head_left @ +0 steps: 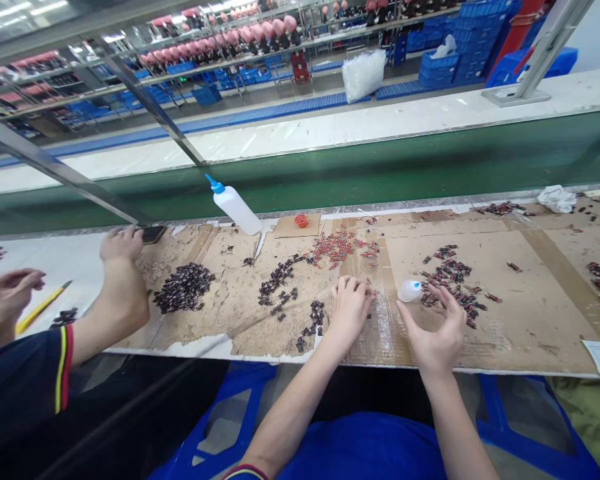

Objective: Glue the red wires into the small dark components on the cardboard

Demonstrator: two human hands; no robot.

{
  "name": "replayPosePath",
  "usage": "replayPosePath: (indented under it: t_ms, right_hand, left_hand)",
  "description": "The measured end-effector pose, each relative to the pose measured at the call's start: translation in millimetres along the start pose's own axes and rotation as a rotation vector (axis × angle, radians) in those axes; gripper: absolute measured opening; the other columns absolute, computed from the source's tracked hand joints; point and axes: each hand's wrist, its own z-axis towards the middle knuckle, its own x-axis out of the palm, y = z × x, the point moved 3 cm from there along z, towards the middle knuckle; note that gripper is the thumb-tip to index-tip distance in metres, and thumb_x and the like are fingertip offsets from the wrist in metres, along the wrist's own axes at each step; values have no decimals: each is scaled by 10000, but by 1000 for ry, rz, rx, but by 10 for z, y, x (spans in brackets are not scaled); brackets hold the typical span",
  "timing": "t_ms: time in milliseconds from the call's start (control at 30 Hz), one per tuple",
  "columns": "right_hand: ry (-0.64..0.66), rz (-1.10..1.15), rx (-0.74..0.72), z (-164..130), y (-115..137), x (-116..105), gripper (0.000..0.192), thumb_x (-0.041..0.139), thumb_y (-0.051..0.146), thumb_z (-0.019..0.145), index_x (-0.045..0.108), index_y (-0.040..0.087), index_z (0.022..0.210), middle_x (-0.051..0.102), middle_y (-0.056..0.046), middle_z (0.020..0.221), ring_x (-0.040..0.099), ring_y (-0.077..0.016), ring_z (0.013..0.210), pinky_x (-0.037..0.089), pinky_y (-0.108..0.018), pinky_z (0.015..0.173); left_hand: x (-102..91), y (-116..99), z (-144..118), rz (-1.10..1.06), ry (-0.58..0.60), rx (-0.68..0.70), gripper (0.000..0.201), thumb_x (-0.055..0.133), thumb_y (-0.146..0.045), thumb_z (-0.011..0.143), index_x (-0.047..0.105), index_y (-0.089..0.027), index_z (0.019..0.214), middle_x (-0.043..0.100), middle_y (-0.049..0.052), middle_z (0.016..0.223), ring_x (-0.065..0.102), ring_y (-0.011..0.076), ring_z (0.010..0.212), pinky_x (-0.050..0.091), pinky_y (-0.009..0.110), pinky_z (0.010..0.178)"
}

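Note:
In my right hand is a small white squeeze bottle with a blue tip, gripped between thumb and fingers above the cardboard. My left hand rests low over the cardboard with its fingers curled together; whatever they pinch is hidden or too small to name. Just beyond it lies a loose pile of small red-and-black parts. Small black parts are scattered to its left. Beside my right hand, a heap of dark parts with red bits spreads over the cardboard.
A co-worker's arm reaches across the bench at left, near a black pile and a yellow cutter. A tall white bottle leans against the green wall. A red cap sits nearby.

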Motion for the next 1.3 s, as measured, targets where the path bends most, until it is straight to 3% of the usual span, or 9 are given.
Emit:
replayPosePath:
  t_ms: [100,233,433,567,800,1000,1100,1300]
  right_hand:
    - [-6,-11,-97,-76,169,-75,380,740,357,752,592,206,1067,703,-108,953,642,-261,887,544,-409,725]
    - [115,91,-42,-114,248,-22,145,654,348,831,654,223,905,723,-72,827,659,-211,709,572,-386,681]
    - [332,397,310,-207,124,242,314,695,445,777,719,189,959,751,-96,907,714,-230,782,613,-390,724]
    - [416,576,496,-264,96,344,321,743,479,710,739,177,818,759,-78,811,725,-235,737,617,-401,740]
    - [412,504,544,-231,28,254,366,740,540,678,749,183,758,764,-87,794,726,-264,767,593,-445,802]
    - [430,445,527,-259,2,190,415,700,567,711,762,180,847,768,-120,912,727,-288,863,567,-468,873]
    - [450,415,562,-301,7,205,464,705,580,692,756,166,896,765,-138,924,734,-285,804,594,-445,799]
    - [482,452,582,-306,105,227,427,723,576,664,747,168,787,768,-123,843,738,-278,758,608,-423,760]
  left_hand:
    - [17,-15,37,3,-13,25,39,643,-233,867,672,-214,885,651,69,1088,463,268,1114,360,421,872]
    - [51,-10,86,12,7,3,107,578,-176,900,667,-204,848,655,72,1080,471,266,1106,372,412,849]
    - [-66,-50,-88,-64,-31,66,138,541,-147,918,655,-223,903,672,52,1068,510,226,1081,383,375,854]
    - [-118,-47,-280,-116,-64,92,156,527,-158,930,659,-241,920,692,30,1047,537,204,1084,388,357,873]
    - [-79,151,-483,-73,-72,3,222,676,-217,846,658,-242,1066,698,46,1085,555,231,1089,384,405,926]
    - [-23,172,-482,-35,-75,-13,138,673,-181,846,714,-263,949,702,30,1043,579,225,1027,390,402,871]
    - [8,163,-442,-58,-79,-7,116,644,-185,868,719,-262,910,703,29,1030,576,220,1021,398,391,853]
    - [36,161,-428,-264,-66,-40,112,630,-153,867,705,-232,890,732,23,935,618,203,951,440,379,863]
